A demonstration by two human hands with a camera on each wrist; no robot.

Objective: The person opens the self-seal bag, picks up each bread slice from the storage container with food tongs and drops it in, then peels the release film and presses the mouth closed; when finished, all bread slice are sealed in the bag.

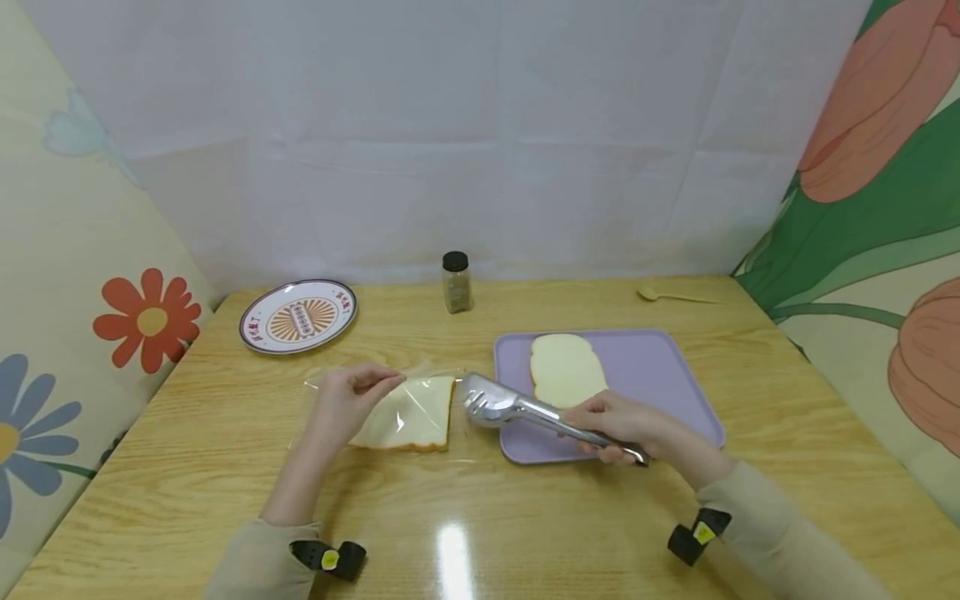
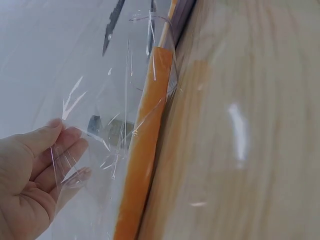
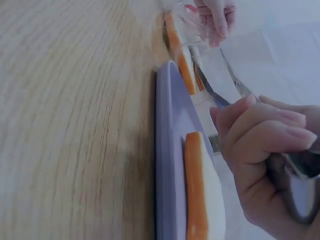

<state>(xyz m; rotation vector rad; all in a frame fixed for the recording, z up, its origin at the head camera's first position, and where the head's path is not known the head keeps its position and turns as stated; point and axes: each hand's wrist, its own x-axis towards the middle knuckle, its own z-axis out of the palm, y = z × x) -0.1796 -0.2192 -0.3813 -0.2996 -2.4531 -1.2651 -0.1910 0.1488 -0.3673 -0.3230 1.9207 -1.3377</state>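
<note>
- Well left of the purple tray (image 1: 652, 375), farther back: round plate (image 1: 298, 317), white with a dark rim, an orange sunburst and red lettering.
- Left of the tray, about level with its middle: left hand (image 1: 348, 404), thumb and fingertips pinching clear plastic film (image 2: 75, 97), remaining fingers loosely bent in the left wrist view.
- Between that pinch and the tray: wrapped bread slice (image 1: 416, 412), white with brown crust, lying flat on the wooden table (image 1: 540, 517) just beside the tray's left edge. Right of the pinching fingertips, with film spread over it and out past its crust; grip on the film, not on the bread.
- Left of the tray's far left corner, farther back: small clear jar (image 1: 457, 292) with a black lid and brownish contents.
- Across the tray's near left part: metal tongs (image 1: 540, 412), pointing left over the tray's edge, tips near the right-hand crust of the wrapped slice, arms apart in the right wrist view; whether touching the crust, impossible to tell.
- On the tray's left half: bare bread slice (image 1: 567, 367), flat, just beyond the tongs.
- Over the tray's near part: right hand (image 1: 618, 418), fingers and thumb curled around the tongs' handle.
- Behind the tray's far right corner: gold-coloured spoon (image 1: 654, 295), bowl toward the left.
</note>
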